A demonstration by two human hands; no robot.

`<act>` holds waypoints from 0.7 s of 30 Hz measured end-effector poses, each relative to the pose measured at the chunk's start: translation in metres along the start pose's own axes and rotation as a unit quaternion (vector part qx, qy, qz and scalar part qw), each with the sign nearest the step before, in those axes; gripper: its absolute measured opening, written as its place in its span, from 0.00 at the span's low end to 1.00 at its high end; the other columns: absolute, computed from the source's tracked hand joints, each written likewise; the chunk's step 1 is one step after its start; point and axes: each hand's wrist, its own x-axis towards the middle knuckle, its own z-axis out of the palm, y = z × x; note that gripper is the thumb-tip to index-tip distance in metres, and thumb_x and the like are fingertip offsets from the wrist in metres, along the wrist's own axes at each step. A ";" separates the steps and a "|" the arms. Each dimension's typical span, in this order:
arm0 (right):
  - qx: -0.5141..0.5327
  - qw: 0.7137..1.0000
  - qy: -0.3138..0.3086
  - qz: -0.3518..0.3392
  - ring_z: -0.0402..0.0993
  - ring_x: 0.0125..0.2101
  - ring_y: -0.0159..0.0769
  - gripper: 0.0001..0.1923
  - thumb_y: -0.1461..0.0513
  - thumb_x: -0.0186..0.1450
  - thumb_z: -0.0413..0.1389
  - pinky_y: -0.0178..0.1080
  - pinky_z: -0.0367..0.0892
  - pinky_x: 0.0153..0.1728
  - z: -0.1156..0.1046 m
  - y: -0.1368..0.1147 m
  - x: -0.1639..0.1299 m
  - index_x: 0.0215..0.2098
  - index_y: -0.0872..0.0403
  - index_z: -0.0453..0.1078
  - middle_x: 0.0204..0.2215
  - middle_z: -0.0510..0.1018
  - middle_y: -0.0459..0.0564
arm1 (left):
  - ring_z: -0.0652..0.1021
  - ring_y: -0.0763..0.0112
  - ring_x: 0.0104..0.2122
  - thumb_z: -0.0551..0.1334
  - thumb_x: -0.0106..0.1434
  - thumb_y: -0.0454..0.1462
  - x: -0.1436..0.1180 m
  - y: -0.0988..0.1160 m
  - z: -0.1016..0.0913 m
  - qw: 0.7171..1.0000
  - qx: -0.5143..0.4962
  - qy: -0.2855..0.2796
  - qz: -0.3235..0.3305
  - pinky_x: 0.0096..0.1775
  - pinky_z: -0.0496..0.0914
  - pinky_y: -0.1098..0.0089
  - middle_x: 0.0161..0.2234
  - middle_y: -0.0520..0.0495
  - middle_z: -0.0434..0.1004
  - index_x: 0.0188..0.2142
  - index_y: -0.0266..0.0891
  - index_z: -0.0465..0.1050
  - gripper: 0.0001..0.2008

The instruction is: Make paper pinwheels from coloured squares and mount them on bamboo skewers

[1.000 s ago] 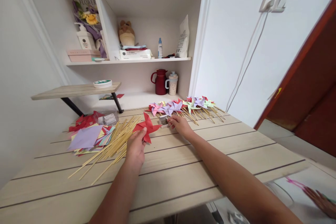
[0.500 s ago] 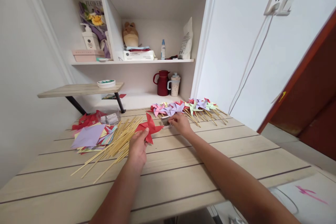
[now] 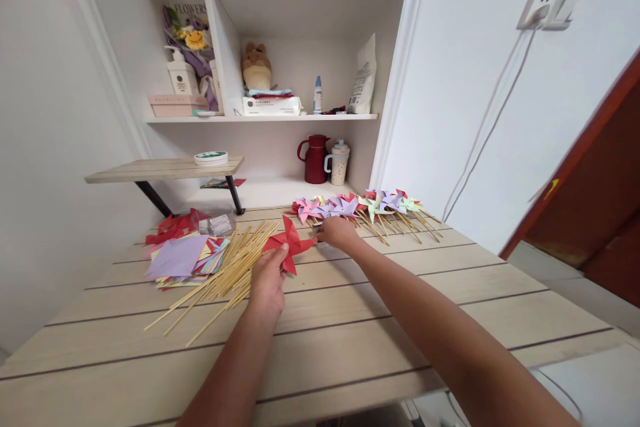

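My left hand pinches a red paper pinwheel, its folded blades spread above my thumb. To its right, my right hand is closed, its fingertips close to a blade tip of that pinwheel. Whatever those fingertips may hold is too small or hidden to make out. A small box lies under my right hand and is mostly covered by it. Just behind are finished pinwheels in pink, lilac, red and green, on wooden sticks. Loose wooden sticks lie in a heap left of my left hand.
Squares of coloured paper are piled at the left, with red paper pieces and a clear plastic box behind. A small raised stand is at the back left. A red jug and a cup stand under the shelves.
My right hand has moved slightly from the small box toward the red pinwheel and now covers more of the box. My left hand keeps its hold. The view has shifted slightly.
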 end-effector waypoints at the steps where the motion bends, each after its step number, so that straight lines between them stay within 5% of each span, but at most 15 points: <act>1: -0.004 1.000 -0.006 0.000 0.80 0.47 0.51 0.17 0.53 0.61 0.64 0.40 0.70 0.41 -0.001 -0.001 0.003 0.43 0.55 0.81 0.44 0.83 0.62 | 0.71 0.79 0.21 0.74 0.48 0.33 0.000 0.000 0.000 1.000 -0.002 0.000 0.000 0.24 0.61 0.76 0.24 0.52 0.76 0.25 0.36 0.75 0.10; 7: -0.011 0.999 -0.051 0.016 0.83 0.38 0.47 0.16 0.53 0.65 0.57 0.38 0.72 0.36 -0.004 0.004 0.014 0.37 0.56 0.82 0.33 0.85 0.59 | 0.71 0.78 0.22 0.75 0.46 0.35 0.003 -0.001 -0.003 1.000 -0.001 -0.004 0.003 0.24 0.62 0.75 0.24 0.52 0.76 0.25 0.36 0.75 0.11; 13: -0.041 0.998 -0.037 0.006 0.80 0.47 0.52 0.15 0.57 0.61 0.62 0.42 0.72 0.42 -0.003 0.010 0.009 0.45 0.52 0.80 0.47 0.83 0.59 | 0.71 0.78 0.22 0.75 0.47 0.34 0.003 -0.001 -0.002 1.000 -0.008 -0.003 0.004 0.24 0.63 0.75 0.24 0.52 0.76 0.25 0.36 0.75 0.11; 21: -0.067 0.998 -0.013 0.009 0.79 0.50 0.54 0.16 0.61 0.64 0.58 0.44 0.73 0.44 -0.001 -0.006 0.006 0.49 0.55 0.78 0.49 0.81 0.64 | 0.72 0.79 0.22 0.75 0.47 0.34 0.002 0.000 -0.002 1.000 -0.011 -0.002 0.000 0.26 0.63 0.75 0.25 0.51 0.78 0.26 0.35 0.76 0.10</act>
